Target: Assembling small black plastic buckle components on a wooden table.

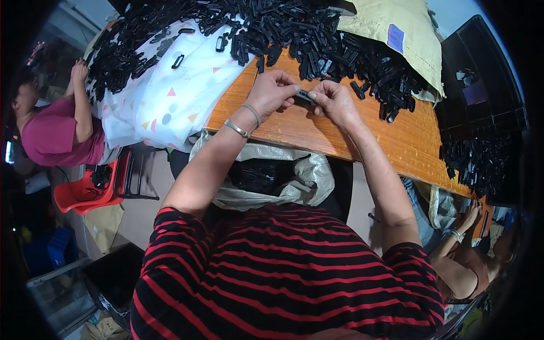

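Note:
Over the wooden table (277, 127), my two hands meet around one small black plastic part (305, 95). Thumb and fingers of my left hand (272, 93) pinch its left end. Its right end is pinched by my right hand (335, 103). The part is slim and oblong, and my fingertips cover much of it, so its exact kind does not show. Just beyond my hands lies a large heap of similar black plastic parts (317, 42). A single black piece (260, 64) stands out beside my left hand.
Below the table edge, an open woven sack (314, 178) holds dark contents. A patterned white cloth (181, 96) covers the left side. A tan sack (391, 20) lies at the back right. Co-workers sit at left (62, 124) and right (467, 266), near a red chair (90, 190).

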The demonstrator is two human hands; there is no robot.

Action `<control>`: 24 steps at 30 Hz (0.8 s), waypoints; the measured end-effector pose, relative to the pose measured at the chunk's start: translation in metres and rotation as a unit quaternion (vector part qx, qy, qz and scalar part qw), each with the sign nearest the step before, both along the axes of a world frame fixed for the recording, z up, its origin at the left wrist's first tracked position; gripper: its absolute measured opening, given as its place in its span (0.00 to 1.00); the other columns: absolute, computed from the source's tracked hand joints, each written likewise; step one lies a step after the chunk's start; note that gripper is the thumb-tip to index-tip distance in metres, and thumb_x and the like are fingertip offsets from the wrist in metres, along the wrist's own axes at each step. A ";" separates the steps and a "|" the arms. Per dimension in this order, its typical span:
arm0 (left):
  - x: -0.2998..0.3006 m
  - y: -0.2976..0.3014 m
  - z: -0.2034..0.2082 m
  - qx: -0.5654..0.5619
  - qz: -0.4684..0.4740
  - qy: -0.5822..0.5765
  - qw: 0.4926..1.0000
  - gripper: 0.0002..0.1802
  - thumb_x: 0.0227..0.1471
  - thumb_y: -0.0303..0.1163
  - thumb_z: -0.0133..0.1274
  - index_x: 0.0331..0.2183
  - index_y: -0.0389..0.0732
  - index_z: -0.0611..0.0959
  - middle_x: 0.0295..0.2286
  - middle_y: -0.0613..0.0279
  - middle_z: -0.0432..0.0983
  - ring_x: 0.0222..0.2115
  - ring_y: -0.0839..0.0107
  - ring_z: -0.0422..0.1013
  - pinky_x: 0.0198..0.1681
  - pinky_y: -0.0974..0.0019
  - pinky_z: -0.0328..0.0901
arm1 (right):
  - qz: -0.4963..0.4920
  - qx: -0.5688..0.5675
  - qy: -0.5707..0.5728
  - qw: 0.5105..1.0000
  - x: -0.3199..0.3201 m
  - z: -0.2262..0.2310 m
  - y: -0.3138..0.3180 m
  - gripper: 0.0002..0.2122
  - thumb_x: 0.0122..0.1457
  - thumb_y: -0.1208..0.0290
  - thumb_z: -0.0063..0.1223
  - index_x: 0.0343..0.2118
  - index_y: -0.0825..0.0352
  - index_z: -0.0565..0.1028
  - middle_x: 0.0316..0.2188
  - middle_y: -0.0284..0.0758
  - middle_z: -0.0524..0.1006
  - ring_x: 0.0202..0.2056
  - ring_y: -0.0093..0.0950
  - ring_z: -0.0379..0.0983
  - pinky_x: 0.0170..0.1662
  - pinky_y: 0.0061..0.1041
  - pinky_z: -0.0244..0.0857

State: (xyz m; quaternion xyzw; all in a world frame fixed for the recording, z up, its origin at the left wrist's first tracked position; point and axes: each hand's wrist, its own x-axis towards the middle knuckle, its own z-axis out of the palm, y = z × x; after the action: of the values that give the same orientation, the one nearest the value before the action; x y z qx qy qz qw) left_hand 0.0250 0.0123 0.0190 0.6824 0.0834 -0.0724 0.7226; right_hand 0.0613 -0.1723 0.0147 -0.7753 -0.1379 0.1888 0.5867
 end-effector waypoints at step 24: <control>0.000 -0.009 -0.016 0.381 0.028 -0.064 0.922 0.11 0.43 0.33 0.60 0.24 0.34 0.78 0.20 0.57 0.76 0.22 0.68 0.72 0.28 0.67 0.67 | 0.036 -0.208 0.021 0.977 0.027 -0.009 0.002 0.17 0.47 0.61 0.66 0.16 0.68 0.72 0.11 0.32 0.71 0.11 0.20 0.62 0.14 0.22 0.54</control>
State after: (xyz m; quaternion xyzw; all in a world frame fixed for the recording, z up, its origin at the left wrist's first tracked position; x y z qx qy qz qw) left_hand 0.0250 0.0035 0.0034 0.9069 0.0777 0.0293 0.4131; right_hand 0.0880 -0.1699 0.0053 -0.8706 -0.1111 0.2510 0.4083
